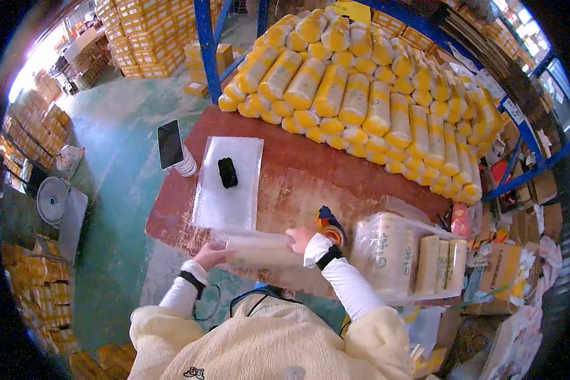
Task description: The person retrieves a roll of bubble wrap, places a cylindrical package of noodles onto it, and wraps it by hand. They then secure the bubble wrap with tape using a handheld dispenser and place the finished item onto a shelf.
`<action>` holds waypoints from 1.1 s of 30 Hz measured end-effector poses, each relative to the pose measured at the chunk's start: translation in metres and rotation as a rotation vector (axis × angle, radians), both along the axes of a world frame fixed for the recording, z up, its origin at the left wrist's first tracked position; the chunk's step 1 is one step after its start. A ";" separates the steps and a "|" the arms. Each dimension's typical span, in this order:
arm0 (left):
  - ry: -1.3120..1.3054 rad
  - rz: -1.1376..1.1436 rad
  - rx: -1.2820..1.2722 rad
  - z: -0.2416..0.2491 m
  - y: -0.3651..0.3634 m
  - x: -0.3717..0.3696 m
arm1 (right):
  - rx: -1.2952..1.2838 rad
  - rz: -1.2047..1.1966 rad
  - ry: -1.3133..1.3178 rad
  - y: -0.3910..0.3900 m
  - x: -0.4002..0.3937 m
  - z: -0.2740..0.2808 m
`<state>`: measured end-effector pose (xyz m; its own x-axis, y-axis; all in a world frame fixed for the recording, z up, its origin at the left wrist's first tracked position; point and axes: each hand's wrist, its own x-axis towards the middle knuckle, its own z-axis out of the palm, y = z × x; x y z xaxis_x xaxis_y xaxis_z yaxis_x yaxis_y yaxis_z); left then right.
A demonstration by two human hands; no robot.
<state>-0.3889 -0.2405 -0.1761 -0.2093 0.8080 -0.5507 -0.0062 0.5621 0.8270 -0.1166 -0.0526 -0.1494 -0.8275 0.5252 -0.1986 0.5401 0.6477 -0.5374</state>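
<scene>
A pale package in clear bubble wrap lies lengthwise at the table's front edge. My left hand closes on its left end, and my right hand grips the right end. Just right of my right hand stands a tape dispenser, blue with an orange-brown roll. Beyond my hands a flat bubble wrap sheet is spread on the table. On that sheet rests a small black object whose kind I cannot make out.
Yellow-taped wrapped packages are piled along the back of the red-brown table. At the right, a clear plastic bag holds several beige packs. A phone leans on a white stand at the left edge. A blue rack post rises behind.
</scene>
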 end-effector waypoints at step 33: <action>1.003 -1.079 0.148 0.064 0.129 0.073 | -0.130 -0.164 -0.112 -0.012 0.038 0.080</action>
<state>-0.3155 -0.1112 -0.1122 0.2804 0.8513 -0.4434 0.9452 -0.1642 0.2822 -0.0782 -0.0646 -0.0690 -0.7024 0.6145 -0.3591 0.6930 0.4756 -0.5418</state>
